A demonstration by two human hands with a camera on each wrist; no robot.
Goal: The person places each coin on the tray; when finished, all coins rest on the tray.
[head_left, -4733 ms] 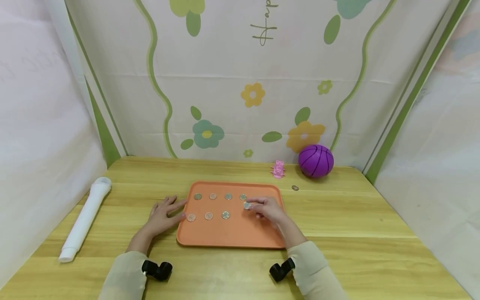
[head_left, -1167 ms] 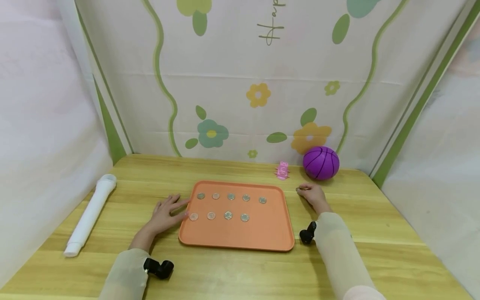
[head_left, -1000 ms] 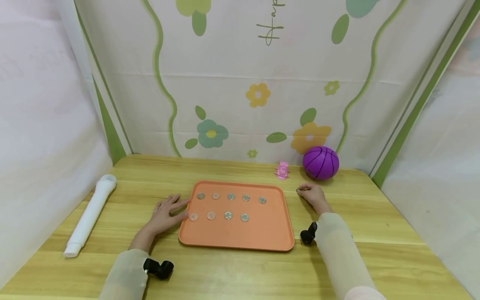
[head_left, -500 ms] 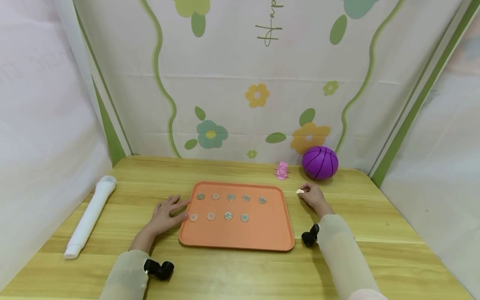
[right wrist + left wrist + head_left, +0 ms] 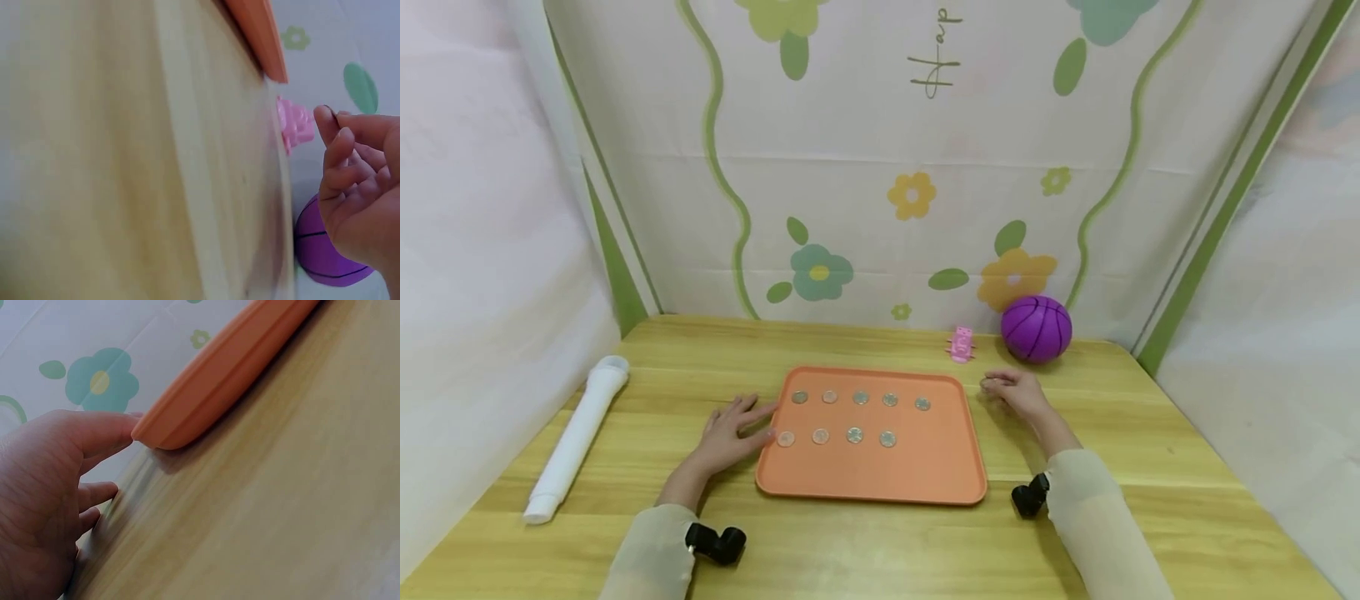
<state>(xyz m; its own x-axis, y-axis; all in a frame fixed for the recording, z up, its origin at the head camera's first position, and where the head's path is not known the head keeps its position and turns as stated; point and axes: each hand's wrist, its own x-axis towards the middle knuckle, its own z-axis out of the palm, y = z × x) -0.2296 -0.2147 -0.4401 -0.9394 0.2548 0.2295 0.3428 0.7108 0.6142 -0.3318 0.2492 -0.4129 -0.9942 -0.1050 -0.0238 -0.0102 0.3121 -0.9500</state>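
An orange tray [image 5: 880, 475] lies mid-table with several coins [image 5: 861, 397] laid out in two rows. My left hand [image 5: 751, 417] rests flat on the table, its straight fingers touching the tray's left edge [image 5: 231, 369]; the left wrist view shows the thumb [image 5: 100, 431] against the rim. My right hand [image 5: 992, 385] hovers just off the tray's far right corner. Its thumb and forefinger pinch a small coin, which is barely visible. In the right wrist view the right hand [image 5: 331, 122] has its fingertips pressed together and its other fingers curled.
A purple ball [image 5: 1036, 328] and a small pink toy [image 5: 961, 344] sit at the back right by the flowered backdrop. A white cylinder [image 5: 574, 437] lies along the left side. Cloth walls close in the table on three sides.
The right hand left the tray, reached the lone coin on the table at right, picked it up and has shifted slightly left towards the tray. The left hand stayed put.
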